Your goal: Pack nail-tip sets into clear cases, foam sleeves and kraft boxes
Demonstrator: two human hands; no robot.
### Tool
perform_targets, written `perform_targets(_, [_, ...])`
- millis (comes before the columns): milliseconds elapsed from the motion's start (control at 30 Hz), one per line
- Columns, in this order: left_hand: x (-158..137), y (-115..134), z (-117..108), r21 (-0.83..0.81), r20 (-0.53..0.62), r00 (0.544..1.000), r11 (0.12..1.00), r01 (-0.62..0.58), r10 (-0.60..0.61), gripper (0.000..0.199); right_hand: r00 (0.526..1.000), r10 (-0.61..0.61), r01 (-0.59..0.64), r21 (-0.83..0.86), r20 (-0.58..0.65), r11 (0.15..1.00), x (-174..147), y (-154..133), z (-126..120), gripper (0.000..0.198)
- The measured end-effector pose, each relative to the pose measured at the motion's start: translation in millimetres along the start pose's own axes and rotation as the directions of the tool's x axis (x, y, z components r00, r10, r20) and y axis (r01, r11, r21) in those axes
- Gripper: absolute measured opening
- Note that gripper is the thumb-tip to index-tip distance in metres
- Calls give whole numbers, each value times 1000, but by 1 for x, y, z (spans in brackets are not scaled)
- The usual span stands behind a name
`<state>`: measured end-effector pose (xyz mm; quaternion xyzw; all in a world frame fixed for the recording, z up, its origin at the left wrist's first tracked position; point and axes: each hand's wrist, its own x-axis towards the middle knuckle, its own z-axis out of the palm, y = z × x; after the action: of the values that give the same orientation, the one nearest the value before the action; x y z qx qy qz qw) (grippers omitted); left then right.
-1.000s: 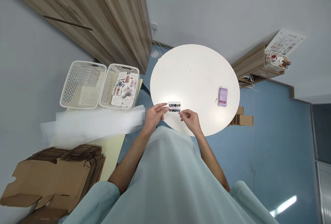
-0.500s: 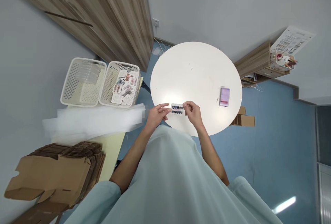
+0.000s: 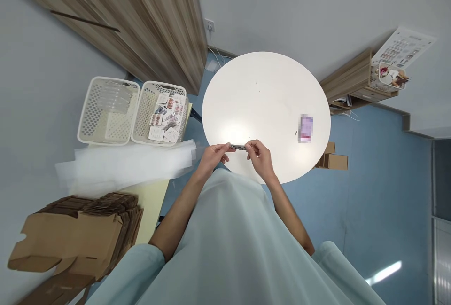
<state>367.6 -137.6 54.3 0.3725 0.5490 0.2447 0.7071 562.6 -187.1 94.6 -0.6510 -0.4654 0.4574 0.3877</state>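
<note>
Between both hands, a small card of press-on nails (image 3: 238, 147) is held nearly edge-on above the near side of the round white table (image 3: 268, 103). My left hand (image 3: 212, 158) pinches its left end between thumb and fingers. At the right end, the thumb and forefinger of my right hand (image 3: 260, 157) are closed on it. Its dark nails show only as a thin strip, as the card's face is tilted away from view.
A pixelated pink-purple item (image 3: 305, 129) lies at the table's right. To the left stand a white basket (image 3: 136, 121) of nail cards and another basket (image 3: 81, 117) with clear plastic pieces. Translucent bags (image 3: 130, 166) and flattened cardboard boxes (image 3: 66, 239) lie nearer.
The card has turned from showing its face with two rows of dark nails to nearly edge-on. My left fingers have closed on its left end.
</note>
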Motion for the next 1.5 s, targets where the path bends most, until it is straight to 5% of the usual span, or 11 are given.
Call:
perform_targets(200, [-2,8,-1,-162,-26,999,986,-26,22,68,997,62,-59,-62,44,996,-12,6,-12,23])
perform_targets(600, [-5,14,6,-187,-45,998,981,-53,45,56,991,134,-132,51,-30,990,-17,16,-7,25])
perform_targets(833, [-2,6,6,-29,-143,988,997,-69,65,52,996,75,-74,-26,38,997,-11,13,-14,33])
perform_targets(1167, [-2,1,-3,46,-96,989,993,-109,113,56,987,-134,147,-154,93,977,-9,15,-9,25])
perform_targets(1500, [-3,-9,-24,15,66,998,1000,-24,23,64,1000,-14,12,-147,-8,989,11,11,8,35])
